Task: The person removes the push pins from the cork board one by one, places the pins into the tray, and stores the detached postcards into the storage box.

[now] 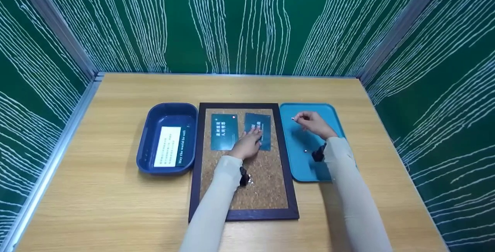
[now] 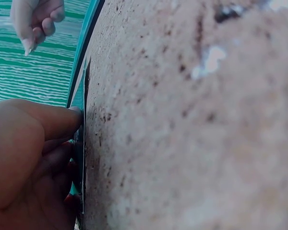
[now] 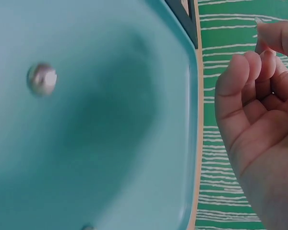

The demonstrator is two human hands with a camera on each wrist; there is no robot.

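Observation:
My left hand (image 1: pixel 246 147) lies on the right-hand green card (image 1: pixel 265 142), its fingers pressing the card against the cork board (image 1: pixel 263 190). In the left wrist view, the thumb touches the card's edge. Over the blue tray (image 1: pixel 297 171), my right hand (image 1: pixel 314 124) pinches a small clear push pin (image 3: pixel 258 21) between thumb and fingertips; most of the pin is hidden. A second green card (image 1: pixel 224 140) lies on the board to the left, with a small pin (image 1: pixel 233 117) at its upper right corner.
A small shiny pin (image 3: pixel 42 79) lies on the tray below my right hand. Several clear bits (image 1: pixel 250 180) sit on the cork near my left wrist. At the left stands a dark blue bin (image 1: pixel 144 159) holding printed cards (image 1: pixel 167 147). A dark frame (image 1: pixel 263 214) edges the board.

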